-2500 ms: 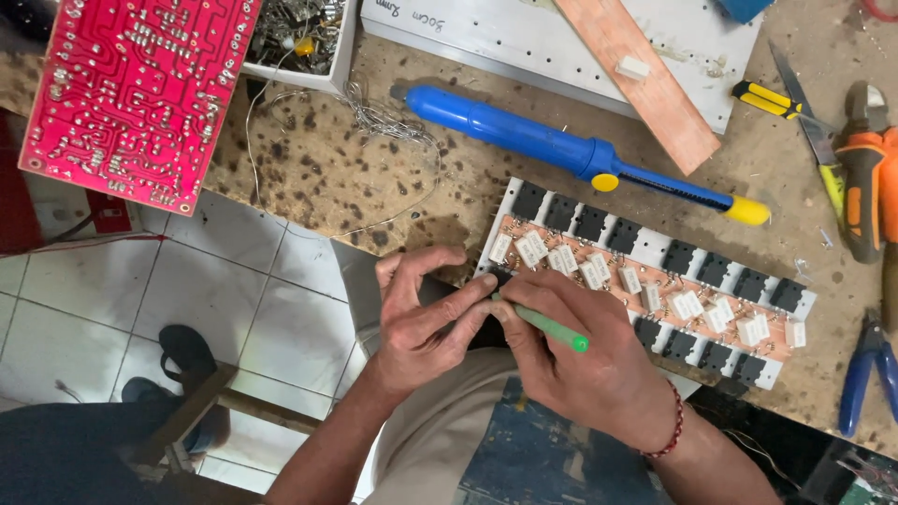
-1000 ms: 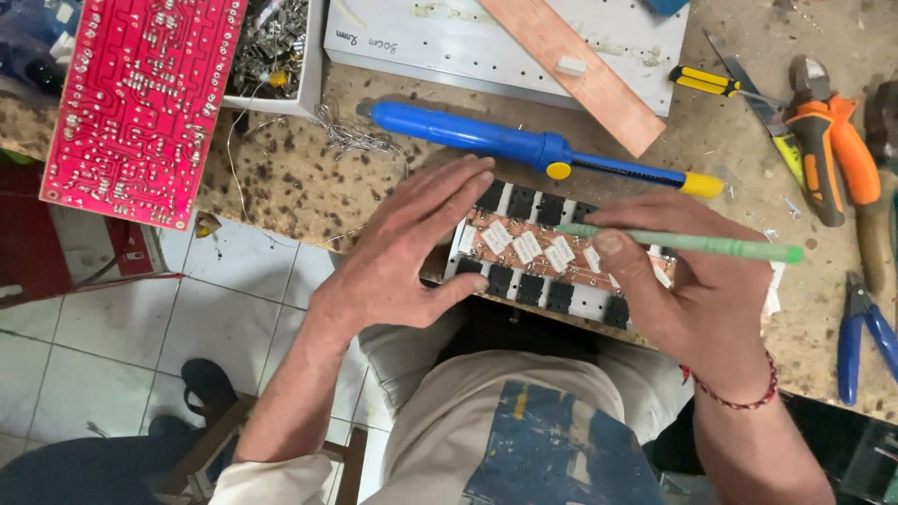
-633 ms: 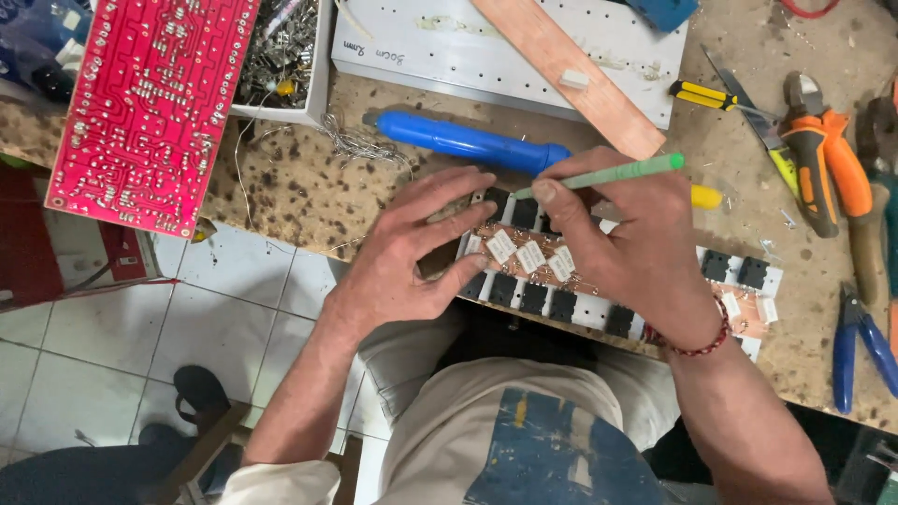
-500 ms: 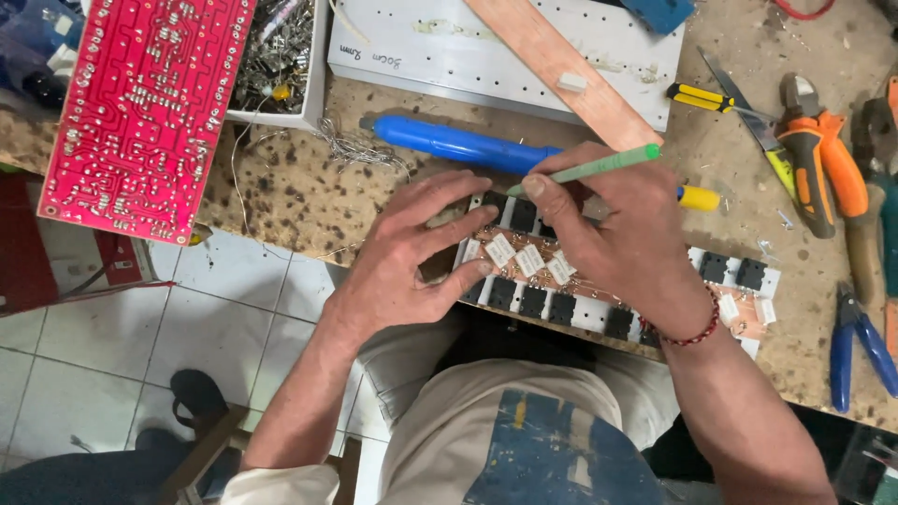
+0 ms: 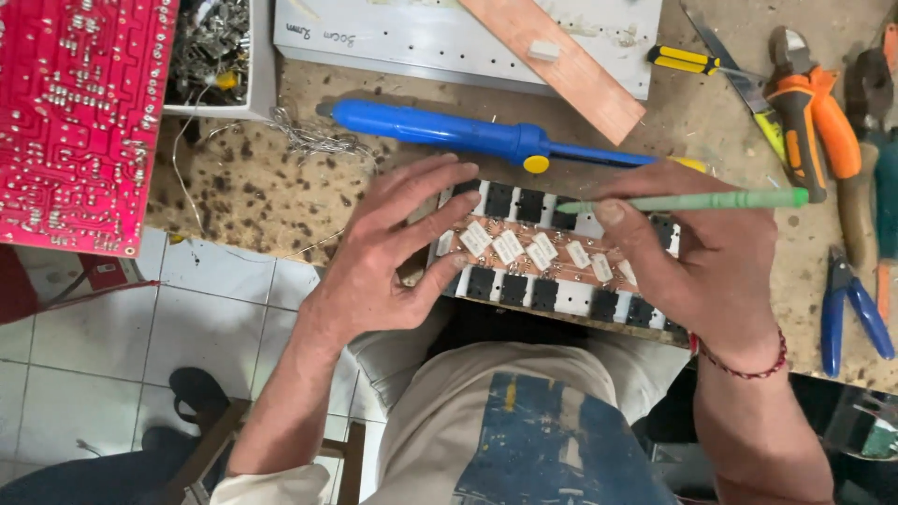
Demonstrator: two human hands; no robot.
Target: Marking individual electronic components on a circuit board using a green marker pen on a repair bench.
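At centre frame, the left hand lies flat with fingers spread on the left end of a long component board at the workbench edge. The right hand pinches a green pen-like tool level, resting on the board's right end. A blue solder sucker lies just above.

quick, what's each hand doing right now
Left hand: open, fingers spread flat on the copper board.
Right hand: closed on the green pen-like tool, resting on the board.

Green pen, blue desoldering pump, seemingly coppery board.
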